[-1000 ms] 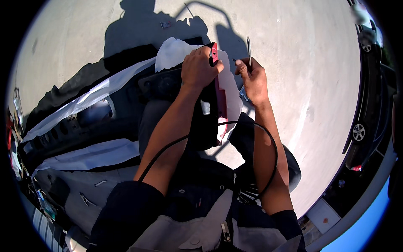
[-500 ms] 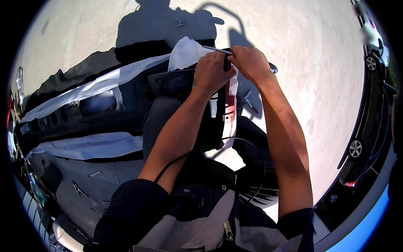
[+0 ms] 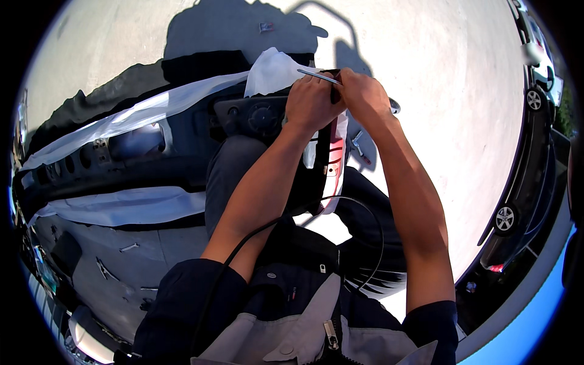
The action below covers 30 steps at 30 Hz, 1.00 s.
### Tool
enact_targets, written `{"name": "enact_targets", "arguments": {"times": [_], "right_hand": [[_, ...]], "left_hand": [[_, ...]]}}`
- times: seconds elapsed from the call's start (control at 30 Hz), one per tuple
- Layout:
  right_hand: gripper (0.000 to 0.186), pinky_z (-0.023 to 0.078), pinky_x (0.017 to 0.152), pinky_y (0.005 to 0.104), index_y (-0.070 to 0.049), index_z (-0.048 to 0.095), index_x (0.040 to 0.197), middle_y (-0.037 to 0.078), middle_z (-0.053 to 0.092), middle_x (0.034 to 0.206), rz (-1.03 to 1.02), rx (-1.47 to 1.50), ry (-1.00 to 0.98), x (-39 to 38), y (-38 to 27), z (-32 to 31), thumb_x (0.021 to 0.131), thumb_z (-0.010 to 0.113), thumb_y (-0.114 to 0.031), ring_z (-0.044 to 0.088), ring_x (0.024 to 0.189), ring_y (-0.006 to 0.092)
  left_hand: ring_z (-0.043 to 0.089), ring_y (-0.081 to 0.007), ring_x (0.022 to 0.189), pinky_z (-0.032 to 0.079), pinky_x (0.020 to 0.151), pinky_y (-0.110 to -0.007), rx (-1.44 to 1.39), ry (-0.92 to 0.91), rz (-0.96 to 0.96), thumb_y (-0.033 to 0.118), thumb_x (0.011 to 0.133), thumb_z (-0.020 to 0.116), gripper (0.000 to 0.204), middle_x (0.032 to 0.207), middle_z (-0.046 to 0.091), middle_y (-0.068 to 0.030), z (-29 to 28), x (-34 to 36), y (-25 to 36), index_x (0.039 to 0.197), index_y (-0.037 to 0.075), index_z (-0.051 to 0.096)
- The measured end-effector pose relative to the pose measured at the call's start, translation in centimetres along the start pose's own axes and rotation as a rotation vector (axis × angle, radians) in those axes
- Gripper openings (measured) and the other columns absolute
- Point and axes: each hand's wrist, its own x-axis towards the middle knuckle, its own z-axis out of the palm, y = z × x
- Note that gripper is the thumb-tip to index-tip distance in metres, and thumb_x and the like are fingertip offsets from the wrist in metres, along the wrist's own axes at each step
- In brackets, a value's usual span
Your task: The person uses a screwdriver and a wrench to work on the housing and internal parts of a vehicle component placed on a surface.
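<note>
Bracing a red-edged part by its far end, a slim metal tool alongside

The red-edged part is at the middle of the scene, in front of the person, its length running from far to near. The left hand is mostly closed, fingers curled over the part's far end; the underside of that hold is hidden. The right hand is closed around the slim metal tool, whose shaft points left, just above the left hand's fingers. Where the tool meets the part cannot be seen.

To do this well, I would keep the left hand's hold firm so the part cannot rock, move the tool in short, steady strokes, and leave the left fingers out of the shaft's path. The black cable is best kept from snagging.

Counted: two hands, one red-edged part, one tool in hand, one black cable. To the left, one long dark panel with two white strips. On the ground, one metal tool with red right of the part, and at least three loose tools near left. Far right, one dark car.
</note>
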Motion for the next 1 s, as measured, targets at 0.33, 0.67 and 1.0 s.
{"name": "enact_targets", "arguments": {"times": [0.33,0.67,1.0], "right_hand": [[0.026,0.055,0.080,0.0457,-0.006,0.067,0.104,0.016,0.073,0.094,-0.018,0.009,-0.033,1.2,0.9,0.4,0.099,0.056,-0.029,0.070,0.090,0.0359],[0.063,0.050,0.066,0.0354,0.001,0.070,0.081,0.011,0.067,0.068,0.091,0.754,-0.091,2.6,5.0,3.4,0.094,0.062,-0.060,0.067,0.069,0.0207],[0.025,0.048,0.062,0.0307,0.000,0.069,0.096,0.007,0.064,0.069,0.015,0.848,0.254,-1.4,3.9,0.0,0.096,0.070,-0.025,0.056,0.063,0.0145]], "left_hand": [[0.067,-0.0294,0.092,0.051,0.085,-0.042,0.036,-0.095,-0.051,0.036,0.076,0.077,0.030,0.092,0.069,-0.0110,-0.3,0.2,0.2,0.087,0.009,0.069],[0.064,-0.0265,0.112,0.048,0.099,-0.036,-0.481,-0.356,-0.246,0.047,0.091,0.070,0.060,0.120,0.066,-0.0131,-1.5,1.9,-2.7,0.128,0.001,0.056],[0.063,-0.0295,0.119,0.051,0.104,-0.043,-1.537,-0.207,-0.630,0.013,0.104,0.038,0.036,0.126,0.063,-0.0212,-3.9,3.1,-3.2,0.129,-0.005,0.055]]}}
